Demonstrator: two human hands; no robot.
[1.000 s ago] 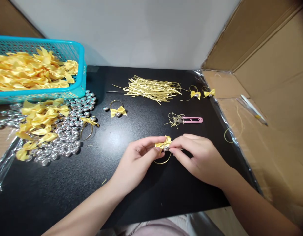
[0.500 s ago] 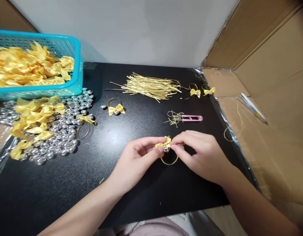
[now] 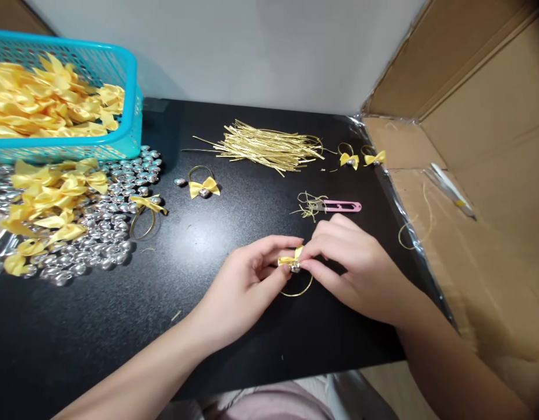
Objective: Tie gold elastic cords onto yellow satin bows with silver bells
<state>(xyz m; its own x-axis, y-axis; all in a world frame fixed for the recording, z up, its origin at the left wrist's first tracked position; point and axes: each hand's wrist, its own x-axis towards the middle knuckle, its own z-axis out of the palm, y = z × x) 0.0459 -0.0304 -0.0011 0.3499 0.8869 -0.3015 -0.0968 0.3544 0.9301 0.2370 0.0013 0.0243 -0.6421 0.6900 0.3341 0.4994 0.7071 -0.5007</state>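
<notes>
Between my two hands is a yellow ribbon bow (image 3: 289, 260) with a silver bell-like bead (image 3: 295, 267) at its middle. A loop of gold cord (image 3: 297, 294) hangs from it toward me. My left hand (image 3: 256, 274) pinches the bow's left side, thumb in front and fingers behind. My right hand (image 3: 346, 265) closes thumb and forefinger at the bow's right side by the bead; the fingertips hide what exactly they grip. Just beyond the right hand lie pink thread snips (image 3: 343, 206), with gold cord scraps (image 3: 308, 204) at their blades.
A turquoise basket (image 3: 132, 99) of yellow bows stands at the back left. Silver beads (image 3: 98, 251) and loose bows (image 3: 59, 198) spread before it. Gold cord strips (image 3: 269, 149) lie at the back. Looped bows (image 3: 204, 188) rest around the table. Cardboard (image 3: 483, 116) walls the right side; tweezers (image 3: 453, 192) lie there.
The view has shifted slightly, so the basket sits higher and further left. My left forefinger has lifted off the bow's top edge, and my right fingers have shifted on its right side.
</notes>
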